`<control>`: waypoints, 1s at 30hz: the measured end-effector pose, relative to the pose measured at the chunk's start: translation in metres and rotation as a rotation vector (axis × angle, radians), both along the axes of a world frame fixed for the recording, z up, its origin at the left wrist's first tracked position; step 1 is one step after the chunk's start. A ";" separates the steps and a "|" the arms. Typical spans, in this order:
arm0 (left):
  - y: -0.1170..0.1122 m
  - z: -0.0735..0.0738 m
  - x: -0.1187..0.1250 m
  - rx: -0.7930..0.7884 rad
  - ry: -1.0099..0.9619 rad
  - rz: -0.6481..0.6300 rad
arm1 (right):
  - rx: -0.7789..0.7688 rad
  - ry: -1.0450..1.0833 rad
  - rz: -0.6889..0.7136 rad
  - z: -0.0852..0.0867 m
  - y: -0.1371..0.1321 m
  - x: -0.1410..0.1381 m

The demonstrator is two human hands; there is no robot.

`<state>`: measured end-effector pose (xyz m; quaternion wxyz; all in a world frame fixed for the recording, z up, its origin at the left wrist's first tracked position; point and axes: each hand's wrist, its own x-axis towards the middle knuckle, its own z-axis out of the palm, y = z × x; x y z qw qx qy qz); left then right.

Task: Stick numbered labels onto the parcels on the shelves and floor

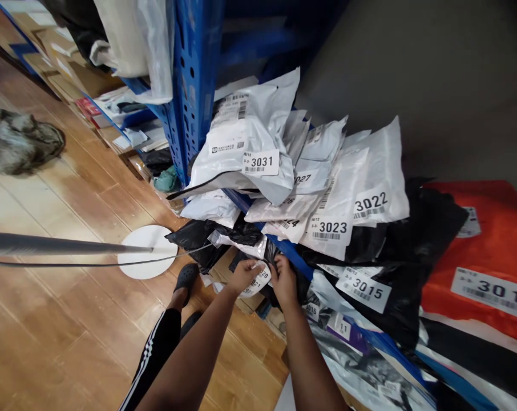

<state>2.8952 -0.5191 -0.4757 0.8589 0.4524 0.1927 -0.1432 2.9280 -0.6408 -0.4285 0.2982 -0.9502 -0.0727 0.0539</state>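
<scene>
My left hand (242, 277) pinches a curved strip of white number labels (255, 285), printed with figures such as 020 and 021. Close beside it, my right hand (284, 281) has its fingers bent together at the strip's right edge, against a black plastic parcel (272, 251). What the right fingertips hold is too small to make out. Both hands are just below the blue shelf edge (296, 258). Above them lie white parcel bags, among them one labelled 3023 (332, 228) and one labelled 3031 (261, 162).
A blue perforated shelf post (197, 85) rises at upper middle. Black parcel 3015 (363, 290) and an orange bag (476, 240) lie on the right. A grey pole on a round white base (147, 268) stands on the wooden floor (70, 319) at left.
</scene>
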 end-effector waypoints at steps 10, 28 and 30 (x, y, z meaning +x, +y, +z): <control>-0.019 -0.010 0.017 -0.044 0.131 0.212 | 0.245 0.188 -0.154 -0.001 -0.005 -0.002; -0.021 -0.012 0.019 0.063 0.186 0.196 | -0.193 0.011 -0.433 -0.001 0.021 -0.001; -0.022 -0.015 0.018 0.097 0.211 0.195 | -0.323 0.060 -0.433 0.004 0.023 0.004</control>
